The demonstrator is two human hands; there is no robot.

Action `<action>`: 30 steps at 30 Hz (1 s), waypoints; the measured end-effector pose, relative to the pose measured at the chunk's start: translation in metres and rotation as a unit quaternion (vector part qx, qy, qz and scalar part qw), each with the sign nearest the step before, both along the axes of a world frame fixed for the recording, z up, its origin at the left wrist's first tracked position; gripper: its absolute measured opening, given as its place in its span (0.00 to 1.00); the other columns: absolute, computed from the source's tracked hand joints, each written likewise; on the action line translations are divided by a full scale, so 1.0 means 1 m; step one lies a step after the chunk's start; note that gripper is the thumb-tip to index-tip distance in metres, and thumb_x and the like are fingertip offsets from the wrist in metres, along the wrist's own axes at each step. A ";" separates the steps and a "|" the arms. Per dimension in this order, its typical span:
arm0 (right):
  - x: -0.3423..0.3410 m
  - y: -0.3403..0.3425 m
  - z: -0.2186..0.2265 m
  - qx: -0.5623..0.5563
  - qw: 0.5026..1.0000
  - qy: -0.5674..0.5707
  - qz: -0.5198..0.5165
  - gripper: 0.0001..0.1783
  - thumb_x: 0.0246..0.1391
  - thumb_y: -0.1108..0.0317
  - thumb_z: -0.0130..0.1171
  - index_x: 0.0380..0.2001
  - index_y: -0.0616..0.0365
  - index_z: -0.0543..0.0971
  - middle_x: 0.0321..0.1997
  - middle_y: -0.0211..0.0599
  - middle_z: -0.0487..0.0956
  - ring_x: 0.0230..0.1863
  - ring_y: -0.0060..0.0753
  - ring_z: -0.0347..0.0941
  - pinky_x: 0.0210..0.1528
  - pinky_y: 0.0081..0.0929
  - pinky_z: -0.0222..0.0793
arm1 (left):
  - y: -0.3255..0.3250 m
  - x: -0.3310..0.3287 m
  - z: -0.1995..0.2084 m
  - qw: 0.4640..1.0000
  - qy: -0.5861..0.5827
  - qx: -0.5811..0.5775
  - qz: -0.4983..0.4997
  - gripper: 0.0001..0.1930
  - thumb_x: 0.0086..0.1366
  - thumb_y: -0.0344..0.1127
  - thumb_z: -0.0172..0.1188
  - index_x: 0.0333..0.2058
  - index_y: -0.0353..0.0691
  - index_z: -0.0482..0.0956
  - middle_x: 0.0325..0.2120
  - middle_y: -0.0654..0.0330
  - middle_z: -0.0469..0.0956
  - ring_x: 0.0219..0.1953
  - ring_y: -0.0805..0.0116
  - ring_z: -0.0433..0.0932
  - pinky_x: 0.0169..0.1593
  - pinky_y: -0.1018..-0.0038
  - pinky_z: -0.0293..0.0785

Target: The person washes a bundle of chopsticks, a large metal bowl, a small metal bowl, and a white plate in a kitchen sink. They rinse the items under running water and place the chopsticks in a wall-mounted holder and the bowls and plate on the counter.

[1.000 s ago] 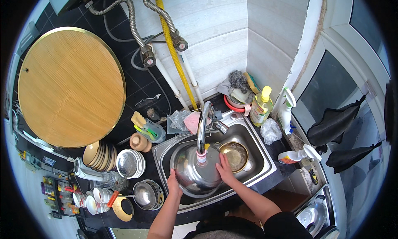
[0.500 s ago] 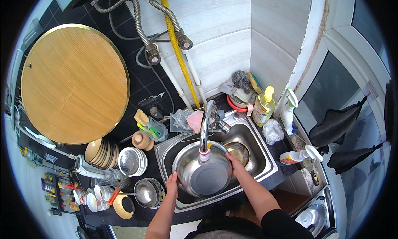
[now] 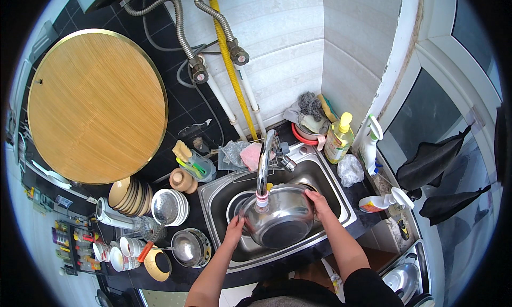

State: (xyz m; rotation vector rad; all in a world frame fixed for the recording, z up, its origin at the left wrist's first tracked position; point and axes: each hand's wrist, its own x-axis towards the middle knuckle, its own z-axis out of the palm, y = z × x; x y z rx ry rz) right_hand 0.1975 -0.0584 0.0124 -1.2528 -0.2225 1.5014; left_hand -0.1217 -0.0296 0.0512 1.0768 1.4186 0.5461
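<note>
A stainless steel basin (image 3: 285,213) with a dark oval patch at its bottom tilts over the sink (image 3: 348,213), under the curved chrome faucet (image 3: 264,166). At its left edge, my left hand (image 3: 233,231) grips the rim. My right hand (image 3: 318,203) has hold of the upper right rim, fingers closed over it. Behind the held basin, the rim of another round metal vessel (image 3: 233,203) shows in the sink's left part. Whether water runs from the faucet I cannot tell.
Left of the sink stand a steel bowl (image 3: 186,248), stacked white bowls (image 3: 181,208) and a wooden jar (image 3: 182,181). To the right are a yellow-capped soap bottle (image 3: 338,139), a crumpled plastic bag (image 3: 350,170) and a spray bottle (image 3: 373,203). A round wooden board (image 3: 98,107) leans at the back left.
Both hands have moved the basin to the right and tilted it. A round metal rim now shows at the left of the sink; the golden-looking pan on the right is mostly covered.
</note>
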 end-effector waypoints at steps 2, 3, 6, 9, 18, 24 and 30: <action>0.005 -0.002 0.005 0.004 1.000 -0.002 -0.005 0.14 0.45 0.56 0.59 0.28 0.55 0.76 0.26 0.25 0.75 0.28 0.18 0.68 0.33 0.17 0.63 | -0.002 0.006 -0.005 0.999 -0.013 0.046 -0.016 0.13 0.62 0.38 0.46 0.43 0.41 0.69 0.35 0.66 0.72 0.35 0.76 0.67 0.37 0.79 0.64; 0.006 -0.003 0.009 0.007 1.000 -0.002 -0.008 0.14 0.44 0.55 0.60 0.27 0.55 0.77 0.26 0.24 0.75 0.28 0.18 0.68 0.32 0.17 0.62 | -0.002 0.006 -0.007 0.998 -0.011 0.053 -0.019 0.13 0.62 0.38 0.45 0.43 0.41 0.69 0.34 0.66 0.72 0.34 0.76 0.68 0.37 0.79 0.64; 0.010 -0.002 0.012 0.015 0.999 -0.027 0.006 0.15 0.44 0.55 0.60 0.27 0.56 0.77 0.26 0.24 0.75 0.28 0.17 0.67 0.32 0.15 0.62 | 0.000 0.007 -0.017 0.997 -0.002 0.072 -0.029 0.13 0.62 0.38 0.45 0.43 0.40 0.69 0.34 0.65 0.72 0.34 0.76 0.68 0.37 0.80 0.63; 0.012 0.002 0.014 0.018 0.996 -0.072 0.042 0.16 0.44 0.55 0.60 0.29 0.57 0.77 0.27 0.25 0.75 0.29 0.17 0.68 0.33 0.15 0.61 | 0.004 0.004 -0.020 0.996 0.023 0.079 -0.026 0.14 0.62 0.38 0.45 0.44 0.37 0.68 0.35 0.62 0.72 0.36 0.74 0.67 0.40 0.79 0.62; -0.007 0.029 0.028 0.011 0.971 -0.162 0.175 0.17 0.44 0.56 0.59 0.28 0.60 0.78 0.25 0.27 0.76 0.26 0.17 0.68 0.31 0.16 0.63 | 0.014 0.006 0.011 0.984 0.022 0.179 -0.005 0.17 0.58 0.42 0.53 0.38 0.31 0.71 0.26 0.62 0.73 0.29 0.77 0.69 0.36 0.81 0.66; -0.031 0.040 0.048 0.042 0.937 -0.236 0.254 0.19 0.39 0.53 0.63 0.26 0.59 0.79 0.23 0.27 0.75 0.23 0.17 0.68 0.28 0.16 0.63 | 0.018 0.027 0.055 0.969 0.091 0.211 -0.093 0.19 0.56 0.44 0.55 0.33 0.29 0.74 0.23 0.57 0.75 0.27 0.73 0.72 0.33 0.78 0.67; -0.052 0.052 0.080 0.059 0.895 -0.278 0.345 0.18 0.40 0.55 0.62 0.27 0.61 0.79 0.23 0.29 0.76 0.24 0.17 0.69 0.28 0.17 0.65 | 0.035 0.038 0.087 0.931 0.194 0.208 -0.227 0.20 0.55 0.46 0.54 0.29 0.30 0.74 0.17 0.51 0.74 0.20 0.67 0.72 0.28 0.73 0.68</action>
